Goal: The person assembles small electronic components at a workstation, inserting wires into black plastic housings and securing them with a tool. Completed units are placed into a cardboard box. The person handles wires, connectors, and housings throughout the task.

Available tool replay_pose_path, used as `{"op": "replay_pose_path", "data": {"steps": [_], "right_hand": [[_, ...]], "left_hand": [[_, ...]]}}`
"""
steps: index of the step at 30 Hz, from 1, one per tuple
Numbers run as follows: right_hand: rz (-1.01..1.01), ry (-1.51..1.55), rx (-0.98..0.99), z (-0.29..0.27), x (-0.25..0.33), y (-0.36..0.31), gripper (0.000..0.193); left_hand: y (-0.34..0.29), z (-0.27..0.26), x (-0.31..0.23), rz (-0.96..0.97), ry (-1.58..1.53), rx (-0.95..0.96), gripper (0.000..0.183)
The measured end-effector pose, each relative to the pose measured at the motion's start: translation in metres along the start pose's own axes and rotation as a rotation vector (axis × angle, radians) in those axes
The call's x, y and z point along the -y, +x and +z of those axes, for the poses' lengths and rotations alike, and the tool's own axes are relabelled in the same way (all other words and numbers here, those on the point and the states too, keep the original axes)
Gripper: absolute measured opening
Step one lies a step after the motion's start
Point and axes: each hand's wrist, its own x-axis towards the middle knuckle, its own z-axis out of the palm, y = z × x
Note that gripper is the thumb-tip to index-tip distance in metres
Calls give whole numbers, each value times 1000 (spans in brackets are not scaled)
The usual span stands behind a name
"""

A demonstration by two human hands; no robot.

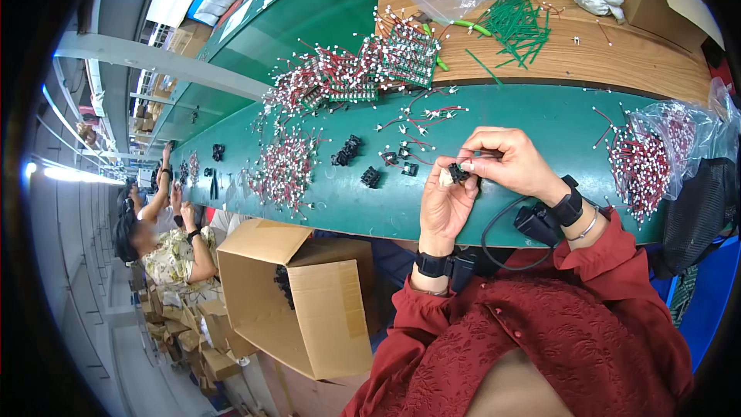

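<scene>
Over the near edge of the green bench, my two hands meet at a small black plastic part point(458, 173). My left hand point(445, 208) grips it from below, fingers closed around it. A small cream-coloured patch point(445, 177) shows at the left fingertips; I cannot tell what it is. From the right, my right hand point(515, 164) pinches at the same part with thumb and forefinger. Whether a wire lies between those fingers is hidden. Just left lie a loose black part point(410, 169), another black part point(370, 177) and a black cluster point(347, 150). Red-and-black wires with white connectors point(424, 117) lie beyond.
Piles of red wires with white connectors point(282, 166) and circuit boards point(409, 54) cover the bench point(540, 112) leftward. A plastic bag point(679, 139) lies right. Green strips point(517, 27) lie on the wooden surface behind. An open carton point(332, 316) stands front left. Co-workers point(174, 251) sit farther left.
</scene>
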Motion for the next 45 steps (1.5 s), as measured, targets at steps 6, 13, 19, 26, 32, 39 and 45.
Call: {"op": "replay_pose_path", "data": {"steps": [6,13,19,26,32,39,45], "right_hand": [[4,65,-6,1,-2,-1,10],[-54,-3,-21,3,-1,-1,9],[-9,-7,-36,1,1,-2,9],[-36,-3,-57,3,-1,-2,10],[-21,-13,-46,3,-3,-3,11],[-28,30,-47,6,-6,-3,10],[-89,-48,-14,6,-2,-4,9]], "left_hand": [[0,-1,0,-3,-1,-7,25],[0,3,1,20,-28,-49,25],[0,4,0,10,3,-42,26],[1,2,0,-3,38,-35,27],[0,3,1,18,35,-19,22],[0,2,0,8,24,-57,25],[-1,1,0,40,61,-71,22]]}}
